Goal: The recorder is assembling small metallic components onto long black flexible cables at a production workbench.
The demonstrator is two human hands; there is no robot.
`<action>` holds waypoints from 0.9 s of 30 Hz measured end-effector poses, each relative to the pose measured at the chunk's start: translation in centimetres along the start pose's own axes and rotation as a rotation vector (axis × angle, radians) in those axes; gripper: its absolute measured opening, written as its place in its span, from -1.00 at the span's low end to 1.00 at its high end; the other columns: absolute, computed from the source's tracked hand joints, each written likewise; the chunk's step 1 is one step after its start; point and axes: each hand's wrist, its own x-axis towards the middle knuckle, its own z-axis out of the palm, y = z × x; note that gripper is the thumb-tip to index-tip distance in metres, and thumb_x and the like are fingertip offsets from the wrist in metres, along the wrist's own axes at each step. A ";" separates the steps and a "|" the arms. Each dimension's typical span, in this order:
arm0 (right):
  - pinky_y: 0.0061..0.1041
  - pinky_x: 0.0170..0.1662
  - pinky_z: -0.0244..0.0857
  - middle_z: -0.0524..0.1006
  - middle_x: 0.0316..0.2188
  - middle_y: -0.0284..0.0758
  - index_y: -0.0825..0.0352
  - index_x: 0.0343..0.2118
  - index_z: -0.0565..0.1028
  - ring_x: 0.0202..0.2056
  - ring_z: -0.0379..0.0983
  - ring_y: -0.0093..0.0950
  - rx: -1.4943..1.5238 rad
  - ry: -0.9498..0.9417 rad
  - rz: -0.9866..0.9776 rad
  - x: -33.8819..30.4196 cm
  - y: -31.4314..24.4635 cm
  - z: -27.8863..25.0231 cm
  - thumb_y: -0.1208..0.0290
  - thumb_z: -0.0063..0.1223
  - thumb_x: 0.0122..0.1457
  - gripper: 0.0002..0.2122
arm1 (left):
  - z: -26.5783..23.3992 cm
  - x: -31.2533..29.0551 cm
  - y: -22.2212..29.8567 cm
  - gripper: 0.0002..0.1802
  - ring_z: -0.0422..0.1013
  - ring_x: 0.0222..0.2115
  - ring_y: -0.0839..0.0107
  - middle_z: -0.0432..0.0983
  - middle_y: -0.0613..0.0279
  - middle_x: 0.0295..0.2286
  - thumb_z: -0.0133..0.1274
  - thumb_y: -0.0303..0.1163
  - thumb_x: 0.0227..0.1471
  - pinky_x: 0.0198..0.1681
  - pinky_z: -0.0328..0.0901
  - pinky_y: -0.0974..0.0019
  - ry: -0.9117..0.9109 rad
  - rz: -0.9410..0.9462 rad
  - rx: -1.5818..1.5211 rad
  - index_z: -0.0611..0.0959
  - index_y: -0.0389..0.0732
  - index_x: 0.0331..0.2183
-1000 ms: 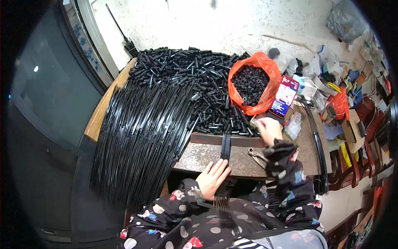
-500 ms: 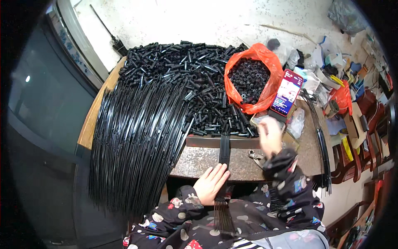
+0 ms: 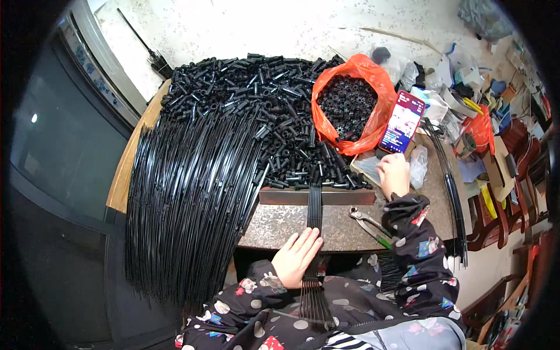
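Observation:
My left hand [image 3: 297,259] lies flat, fingers stretched, across a row of thin black rods [image 3: 314,211] at the table's front edge. The rods run side by side from the heap of parts, over a metal bar, to my lap. My right hand [image 3: 395,177] is at the lower edge of a phone [image 3: 402,123], its fingers bent and close together; whether anything is in them is hidden. The phone leans upright with its screen lit. Below that hand lie pincers [image 3: 368,224] with green handles.
A large heap of short black tubular parts [image 3: 233,87] covers the back of the table. Long black rods [image 3: 186,210] fill its left side. An orange bag [image 3: 382,125] holds small black pieces. More rods [image 3: 452,198] lie at the right edge, by clutter and wooden chairs [image 3: 501,216].
My right hand has moved up and right to the phone's lower edge, uncovering more of the pincers. My left hand stays on the rods. The view has shifted slightly.

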 end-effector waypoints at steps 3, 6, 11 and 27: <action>-0.51 -0.42 0.11 0.30 -0.62 -0.31 0.38 -0.63 0.37 -0.48 0.21 -0.38 0.099 0.013 -0.028 -0.5 -0.5 -0.1 0.59 -0.07 -0.29 -0.93 | 0.0 -0.1 0.0 -0.11 -0.08 -0.09 0.11 -0.04 -0.10 -0.13 -0.04 0.05 -0.51 -0.09 -0.13 0.19 -0.014 0.000 0.025 0.14 -0.38 -0.17; -0.54 -0.46 0.15 0.30 -0.60 -0.28 0.35 -0.55 0.36 -0.55 0.26 -0.36 0.615 0.009 -0.059 -0.3 -2.4 0.1 0.62 -0.14 -0.25 -0.89 | -0.3 -0.2 0.2 -0.11 -0.08 -0.09 0.11 -0.04 -0.09 -0.13 -0.04 0.04 -0.51 -0.09 -0.13 0.18 -0.032 -0.012 0.000 0.14 -0.38 -0.17; -0.50 -0.46 0.18 0.29 -0.57 -0.28 0.30 -0.49 0.36 -0.52 0.27 -0.33 0.496 -0.382 -0.187 -1.7 -5.9 2.5 0.59 -0.17 -0.23 -0.84 | -0.3 -0.2 0.3 -0.10 -0.08 -0.08 0.11 -0.04 -0.09 -0.12 -0.03 0.04 -0.51 -0.09 -0.13 0.19 -0.035 -0.007 -0.010 0.13 -0.39 -0.17; -0.49 -0.45 0.18 0.29 -0.58 -0.28 0.31 -0.50 0.37 -0.51 0.28 -0.34 0.419 -0.494 -0.114 -0.9 -6.4 3.0 0.55 -0.16 -0.22 -0.86 | -0.4 0.0 0.3 -0.12 -0.09 -0.08 0.12 -0.05 -0.07 -0.12 -0.03 0.03 -0.50 -0.09 -0.14 0.19 -0.047 -0.011 -0.041 0.13 -0.38 -0.16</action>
